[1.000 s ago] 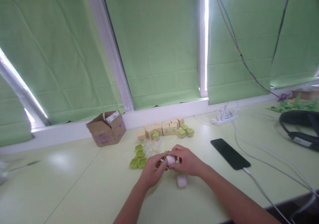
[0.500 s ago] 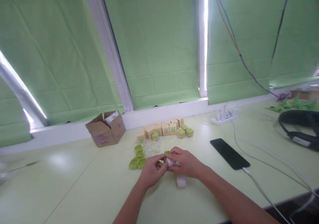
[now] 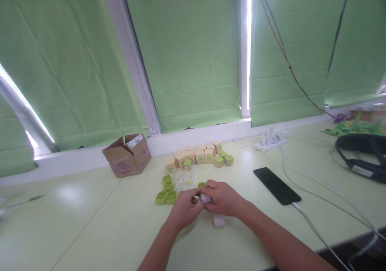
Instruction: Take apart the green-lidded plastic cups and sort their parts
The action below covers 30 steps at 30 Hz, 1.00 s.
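Note:
My left hand (image 3: 183, 210) and my right hand (image 3: 223, 199) meet over the pale green table, both pinching a small white rounded piece (image 3: 205, 198) between the fingertips. A bit of green (image 3: 201, 185) shows just behind the fingers. A second small pale pink-white piece (image 3: 218, 220) lies on the table under my right wrist. Several green lids (image 3: 166, 192) lie to the left of my hands, with clear little containers (image 3: 183, 179) behind them.
Small tan boxes with green labels (image 3: 196, 156) stand in a row near the window ledge, an open cardboard box (image 3: 126, 161) to their left. A black phone (image 3: 276, 185) on a white cable lies at right, a power strip (image 3: 270, 143) behind it, a black headset (image 3: 362, 154) far right.
My hands stayed together on the white piece and shifted slightly; the fingers closed more over it. The view drifted a little.

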### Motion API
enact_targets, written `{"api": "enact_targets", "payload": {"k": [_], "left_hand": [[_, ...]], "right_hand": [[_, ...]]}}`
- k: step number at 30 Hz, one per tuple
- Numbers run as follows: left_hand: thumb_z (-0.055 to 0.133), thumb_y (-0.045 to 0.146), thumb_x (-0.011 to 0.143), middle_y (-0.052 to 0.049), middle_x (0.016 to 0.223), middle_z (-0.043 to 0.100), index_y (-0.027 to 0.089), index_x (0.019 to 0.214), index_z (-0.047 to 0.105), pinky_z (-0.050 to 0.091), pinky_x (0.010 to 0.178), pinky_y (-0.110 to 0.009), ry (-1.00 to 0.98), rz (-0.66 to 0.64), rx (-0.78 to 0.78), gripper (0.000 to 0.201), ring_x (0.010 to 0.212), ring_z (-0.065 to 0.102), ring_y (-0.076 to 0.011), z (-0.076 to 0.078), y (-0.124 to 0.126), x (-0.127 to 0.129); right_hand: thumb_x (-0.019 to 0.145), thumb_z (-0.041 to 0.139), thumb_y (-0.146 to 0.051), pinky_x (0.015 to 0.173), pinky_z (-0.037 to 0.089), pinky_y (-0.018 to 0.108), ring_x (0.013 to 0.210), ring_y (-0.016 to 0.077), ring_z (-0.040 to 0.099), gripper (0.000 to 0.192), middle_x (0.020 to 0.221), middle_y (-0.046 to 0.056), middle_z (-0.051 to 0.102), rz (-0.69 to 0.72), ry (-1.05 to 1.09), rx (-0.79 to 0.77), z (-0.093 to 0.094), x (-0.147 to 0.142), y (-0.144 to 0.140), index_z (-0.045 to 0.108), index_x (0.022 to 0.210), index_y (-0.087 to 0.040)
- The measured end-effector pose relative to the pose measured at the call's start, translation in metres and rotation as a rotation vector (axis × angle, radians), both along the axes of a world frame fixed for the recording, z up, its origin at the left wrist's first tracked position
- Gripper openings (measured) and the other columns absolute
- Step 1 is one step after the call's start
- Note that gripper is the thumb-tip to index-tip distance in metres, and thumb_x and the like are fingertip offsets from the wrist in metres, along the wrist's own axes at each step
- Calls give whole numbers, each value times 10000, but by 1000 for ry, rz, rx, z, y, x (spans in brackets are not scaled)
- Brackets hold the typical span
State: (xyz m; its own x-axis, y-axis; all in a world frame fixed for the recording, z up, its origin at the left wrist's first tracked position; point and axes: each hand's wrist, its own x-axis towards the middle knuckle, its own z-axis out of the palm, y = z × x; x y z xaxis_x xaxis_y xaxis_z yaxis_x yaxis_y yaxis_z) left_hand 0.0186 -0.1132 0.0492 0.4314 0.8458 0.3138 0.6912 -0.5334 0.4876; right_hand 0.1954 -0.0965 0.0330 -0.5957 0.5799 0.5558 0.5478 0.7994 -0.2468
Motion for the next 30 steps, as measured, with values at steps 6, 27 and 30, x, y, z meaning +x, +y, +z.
{"api": "enact_targets", "payload": {"k": [6, 27, 30], "left_hand": [[446, 92, 702, 17, 641, 602, 169, 807, 629, 338, 548, -197, 80, 37, 73, 224, 545, 489, -107, 3, -2, 3], [496, 121, 718, -49, 949, 640, 188, 1112, 581, 468, 637, -230, -81, -64, 114, 409, 704, 568, -125, -1, 0, -7], [526, 144, 719, -74, 1076, 592, 196, 1211, 510, 496, 632, -220, -139, -127, 84, 496, 733, 569, -116, -3, 1, -8]], "right_hand": [[711, 588, -256, 678, 435, 244, 752, 147, 549, 281, 876, 25, 582, -55, -44, 25, -1, -3, 0, 593, 987, -205], [717, 576, -255, 734, 447, 260, 822, 162, 542, 327, 909, 42, 573, -61, 112, 1, -4, -1, 1, 575, 1038, -195], [714, 597, -233, 718, 444, 251, 798, 151, 536, 297, 866, 22, 571, -38, 187, -64, -3, 4, 3, 579, 1010, -205]]}}
